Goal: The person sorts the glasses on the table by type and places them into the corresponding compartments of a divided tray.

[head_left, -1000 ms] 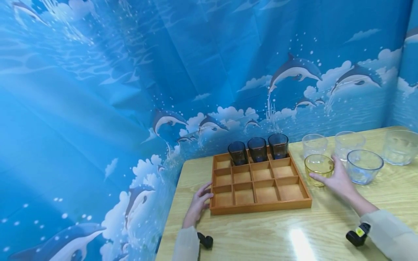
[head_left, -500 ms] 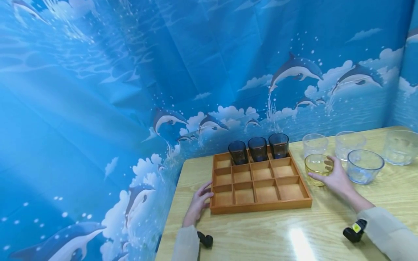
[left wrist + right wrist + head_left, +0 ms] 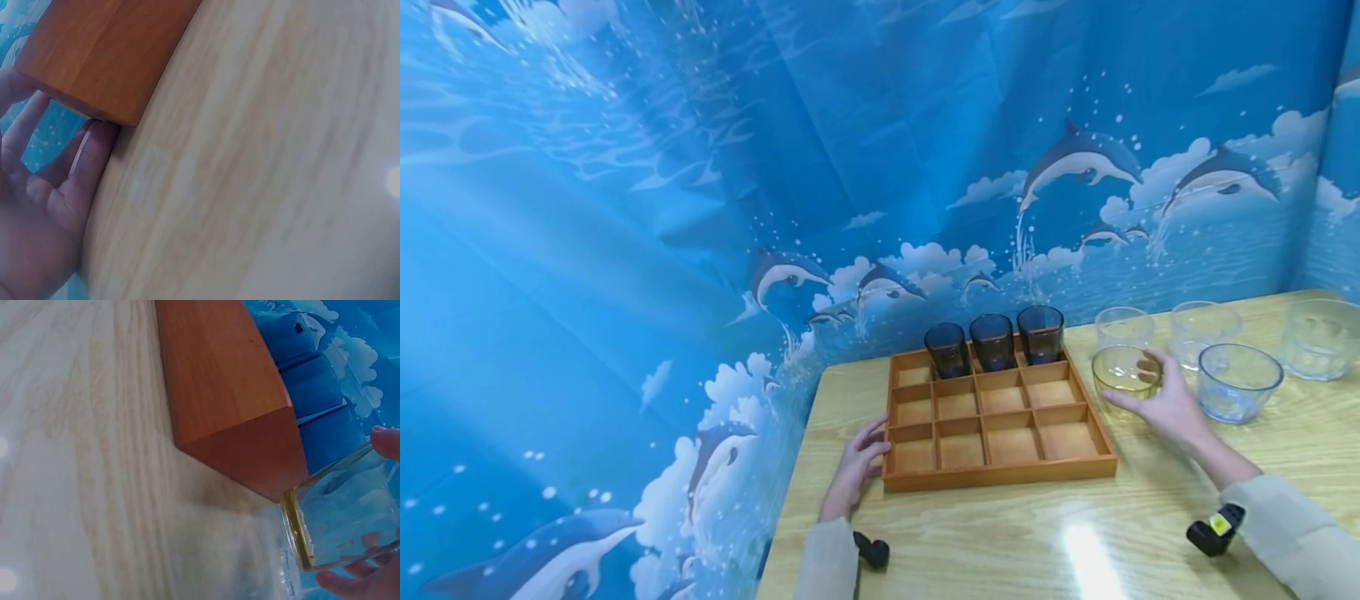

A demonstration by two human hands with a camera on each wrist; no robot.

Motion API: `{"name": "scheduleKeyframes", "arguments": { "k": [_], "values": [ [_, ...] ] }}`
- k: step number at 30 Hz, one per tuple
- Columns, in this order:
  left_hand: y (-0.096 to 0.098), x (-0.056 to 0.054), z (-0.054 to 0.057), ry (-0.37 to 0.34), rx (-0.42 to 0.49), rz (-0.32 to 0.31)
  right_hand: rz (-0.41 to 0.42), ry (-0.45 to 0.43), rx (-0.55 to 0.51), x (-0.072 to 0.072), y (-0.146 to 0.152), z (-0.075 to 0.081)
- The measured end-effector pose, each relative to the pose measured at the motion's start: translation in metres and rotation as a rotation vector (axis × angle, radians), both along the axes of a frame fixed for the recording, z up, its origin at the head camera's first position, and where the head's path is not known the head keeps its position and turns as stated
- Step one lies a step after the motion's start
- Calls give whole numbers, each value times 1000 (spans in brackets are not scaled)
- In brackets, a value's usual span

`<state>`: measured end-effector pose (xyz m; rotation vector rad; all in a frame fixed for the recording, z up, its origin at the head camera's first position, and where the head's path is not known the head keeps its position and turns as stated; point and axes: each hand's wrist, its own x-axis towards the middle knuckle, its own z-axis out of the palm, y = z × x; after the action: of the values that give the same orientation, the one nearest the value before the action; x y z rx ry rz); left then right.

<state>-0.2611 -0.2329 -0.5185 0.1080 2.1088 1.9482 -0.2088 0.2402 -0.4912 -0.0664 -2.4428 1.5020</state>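
My right hand grips a yellow-tinted glass just right of the wooden compartment tray. Thumb and fingers lie on opposite sides of the glass, which is upright. In the right wrist view, the thick yellow base of the glass shows close by the tray's corner. My left hand rests against the tray's left side near the front corner, fingers straight along it. Three dark glasses stand in the tray's back row, in all but its left compartment.
To the right, a blue-tinted glass stands beside my right hand. Behind are clear glasses, and a larger clear one at the far right. A blue dolphin-print curtain hangs along the table's back and left.
My right hand has closed more around the yellow glass and shifted it slightly up and to the left in the head view. The left hand and the tray have stayed put.
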Motion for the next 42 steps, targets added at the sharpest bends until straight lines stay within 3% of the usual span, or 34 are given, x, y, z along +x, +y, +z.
{"name": "scheduleKeyframes", "arguments": {
  "k": [8,13,19,26,42],
  "values": [
    [-1,1,3,-6,-8,5,-41,43,16,-2,-9,13],
    [-2,1,2,-10,-7,7,-3,90,-6,-2,-14,23],
    [-5,-5,-9,-5,11,0,15,88,-29,-2,-23,32],
    [-5,-13,-25,6,-1,36,46,112,-49,-4,-37,35],
    [-4,-12,-26,27,-10,43,134,125,-73,-18,-74,41]
  ]
}}
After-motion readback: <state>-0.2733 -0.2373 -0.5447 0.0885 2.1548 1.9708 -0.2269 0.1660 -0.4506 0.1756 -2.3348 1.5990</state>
